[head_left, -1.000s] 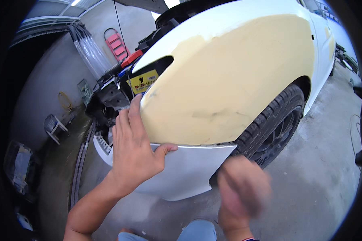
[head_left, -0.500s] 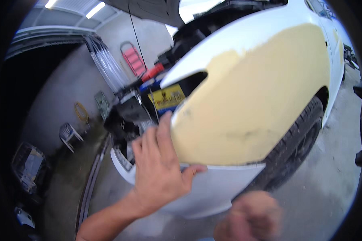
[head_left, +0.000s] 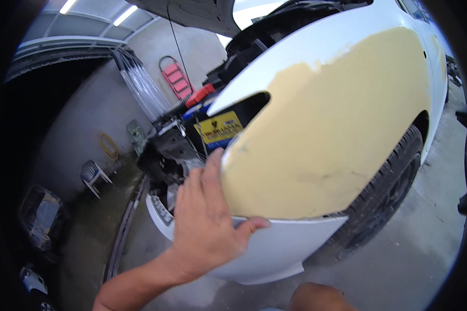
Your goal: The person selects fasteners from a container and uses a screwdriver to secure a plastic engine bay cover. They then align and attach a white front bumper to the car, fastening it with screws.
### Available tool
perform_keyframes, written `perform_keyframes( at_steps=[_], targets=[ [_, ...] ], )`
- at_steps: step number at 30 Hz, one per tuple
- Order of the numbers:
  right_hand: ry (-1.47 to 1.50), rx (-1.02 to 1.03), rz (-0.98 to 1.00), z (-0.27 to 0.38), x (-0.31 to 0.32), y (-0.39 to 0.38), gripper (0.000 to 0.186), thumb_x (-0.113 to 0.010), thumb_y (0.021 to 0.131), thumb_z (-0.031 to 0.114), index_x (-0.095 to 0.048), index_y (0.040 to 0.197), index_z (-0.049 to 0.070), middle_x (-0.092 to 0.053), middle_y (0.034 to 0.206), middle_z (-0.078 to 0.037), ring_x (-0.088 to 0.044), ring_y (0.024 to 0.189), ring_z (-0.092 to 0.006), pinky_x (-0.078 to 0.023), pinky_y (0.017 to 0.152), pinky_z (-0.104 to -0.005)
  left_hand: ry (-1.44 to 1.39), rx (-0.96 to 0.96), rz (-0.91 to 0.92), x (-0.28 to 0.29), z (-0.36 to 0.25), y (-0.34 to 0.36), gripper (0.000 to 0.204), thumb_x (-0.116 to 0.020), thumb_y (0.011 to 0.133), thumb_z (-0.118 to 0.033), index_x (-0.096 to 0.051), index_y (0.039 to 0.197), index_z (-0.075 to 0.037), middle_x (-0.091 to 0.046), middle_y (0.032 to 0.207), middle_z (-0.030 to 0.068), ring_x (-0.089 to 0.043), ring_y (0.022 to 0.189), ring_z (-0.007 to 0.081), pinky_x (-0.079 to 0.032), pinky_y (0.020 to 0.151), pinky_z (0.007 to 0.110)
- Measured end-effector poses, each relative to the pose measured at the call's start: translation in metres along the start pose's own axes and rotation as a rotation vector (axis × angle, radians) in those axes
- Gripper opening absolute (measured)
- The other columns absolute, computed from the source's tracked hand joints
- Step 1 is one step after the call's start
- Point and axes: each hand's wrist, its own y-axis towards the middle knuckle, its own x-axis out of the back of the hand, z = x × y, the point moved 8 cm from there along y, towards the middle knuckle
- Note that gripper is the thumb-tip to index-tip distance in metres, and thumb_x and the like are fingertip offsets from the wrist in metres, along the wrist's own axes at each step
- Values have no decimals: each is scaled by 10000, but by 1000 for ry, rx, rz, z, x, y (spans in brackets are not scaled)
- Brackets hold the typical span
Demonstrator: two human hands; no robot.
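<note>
My left hand (head_left: 205,225) lies against the front corner of a white car, fingers stretched upward along the fender's front edge and thumb spread to the right near the seam. The fender (head_left: 316,140) carries a large patch of smooth pale-yellow filler with faint dark smudges, bordered by white paint. Below the seam is the white bumper corner (head_left: 275,243), its lower edge just above the floor. At the bottom edge only a rounded part of my right hand (head_left: 319,298) shows, apart from the car; its fingers are hidden.
The hood (head_left: 197,15) is raised over a battery with a yellow label (head_left: 220,128). A black tyre (head_left: 392,181) stands to the right. Behind are a pink step ladder (head_left: 176,80), a white chair (head_left: 94,176) and a coiled yellow hose (head_left: 109,145).
My right hand has dropped down toward the bottom edge and is mostly out of view. My left hand keeps its place on the car. The view has shifted slightly.
</note>
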Motion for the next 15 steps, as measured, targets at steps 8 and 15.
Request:
perform_keyframes(
  at_steps=[8,15],
  targets=[
    [59,-483,-56,-58,30,-85,408,-511,1041,292,-456,700,77,-455,700,-7,-424,585,-138,-304,508,-257,-48,21,-6,0,3,0,1163,-906,692,-439,-274,1511,92,-500,1306,256,-524,1154,411,-397,963,498],
    [181,-78,-141,43,48,18,376,-556,906,127,-319,613,136,-305,578,51,-244,440,-64,-151,413,-250,-31,0,-50,5,-1,-1,1094,-900,710,-400,-310,1508,59,-514,1149,223,-538,1046,381,-400,903,476]
  ],
)
